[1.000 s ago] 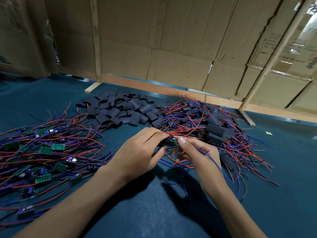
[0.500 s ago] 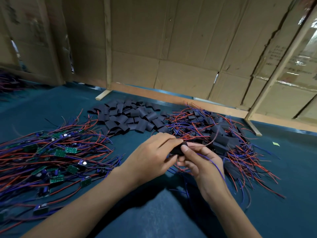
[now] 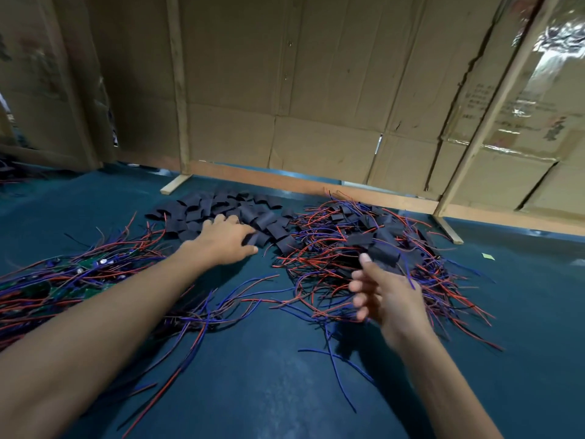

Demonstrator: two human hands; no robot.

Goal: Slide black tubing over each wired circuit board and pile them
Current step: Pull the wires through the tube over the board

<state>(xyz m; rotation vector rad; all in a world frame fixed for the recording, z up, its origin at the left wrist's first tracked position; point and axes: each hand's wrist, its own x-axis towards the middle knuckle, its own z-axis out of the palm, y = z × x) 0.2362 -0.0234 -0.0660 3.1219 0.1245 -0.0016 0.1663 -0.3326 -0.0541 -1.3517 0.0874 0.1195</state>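
Probably my left hand (image 3: 226, 239) pinches one light, soft tubing piece (image 3: 253, 239) by its edge; right hand (image 3: 384, 293) hangs relaxed, empty.

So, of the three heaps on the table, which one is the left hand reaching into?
The middle heap of loose black tubing pieces, which has no wires. The left hand touches a piece at its near edge.

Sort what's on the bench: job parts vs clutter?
Job:
- loose black tubing pieces, left hand on them
- bare wired boards, left
- sleeved pile, by right hand

Just lying about:
- green scrap
- cardboard wall
- wood frame foot
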